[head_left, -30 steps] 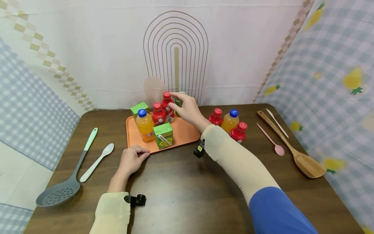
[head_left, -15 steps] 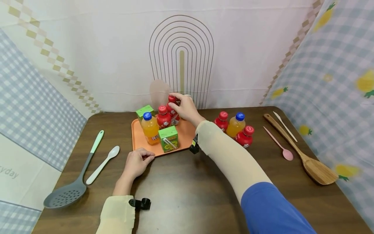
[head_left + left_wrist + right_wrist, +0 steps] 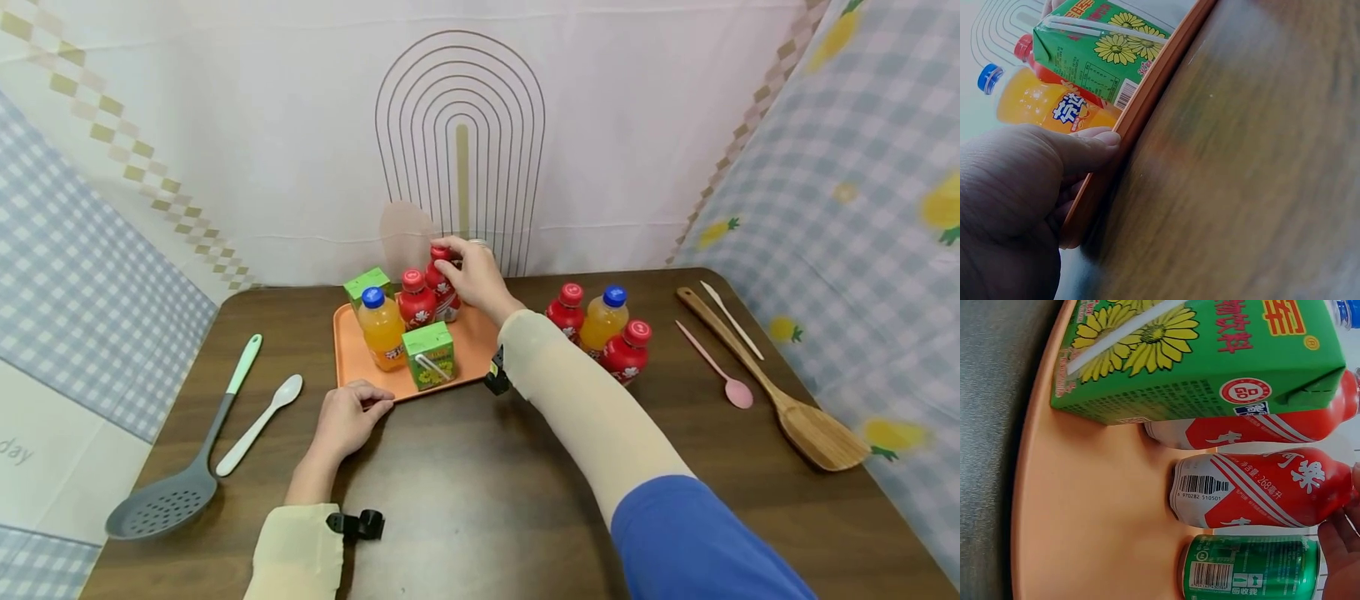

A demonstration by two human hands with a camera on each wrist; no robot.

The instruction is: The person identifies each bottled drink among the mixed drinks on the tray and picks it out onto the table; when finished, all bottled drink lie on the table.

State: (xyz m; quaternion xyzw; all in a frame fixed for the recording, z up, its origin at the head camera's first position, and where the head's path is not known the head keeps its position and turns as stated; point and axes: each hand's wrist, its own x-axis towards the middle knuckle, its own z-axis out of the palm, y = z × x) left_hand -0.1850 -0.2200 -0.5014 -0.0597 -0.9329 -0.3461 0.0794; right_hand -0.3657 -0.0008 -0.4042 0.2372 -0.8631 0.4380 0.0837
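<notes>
A: Entry, left to right. Slotted spatula (image 3: 176, 475) and white spoon (image 3: 258, 423) lie on the tabletop (image 3: 465, 492), handles pointing away and rightward. Left hand (image 3: 347, 417) sits at the near-left corner of the orange tray (image 3: 471, 343); fingers curled, thumb pinching the rim, plain in the left wrist view (image 3: 1094, 140).

B: And on the tray?

A: Orange bottle (image 3: 381, 327), two green cartons (image 3: 430, 357), two red bottles. Right hand (image 3: 474, 275) is at the far edge, its fingers closed around the cap of the rear red bottle (image 3: 442, 283). A green can (image 3: 1250, 567) stands just beside that bottle, touching or nearly so; I cannot tell which.

B: Orientation of the bottle?

A: Upright, long axis vertical, cap up, base on the tray near its far edge.

B: Handling note?

A: Judgement only: keep the axis vertical and move it straight, since the can and the second red bottle (image 3: 417, 302) crowd it. The thumb on the rim should keep the tray from sliding.

A: Further right: three bottles (image 3: 600, 321) off the tray, then pink spoon (image 3: 716, 367), wooden spatula (image 3: 780, 392).
</notes>
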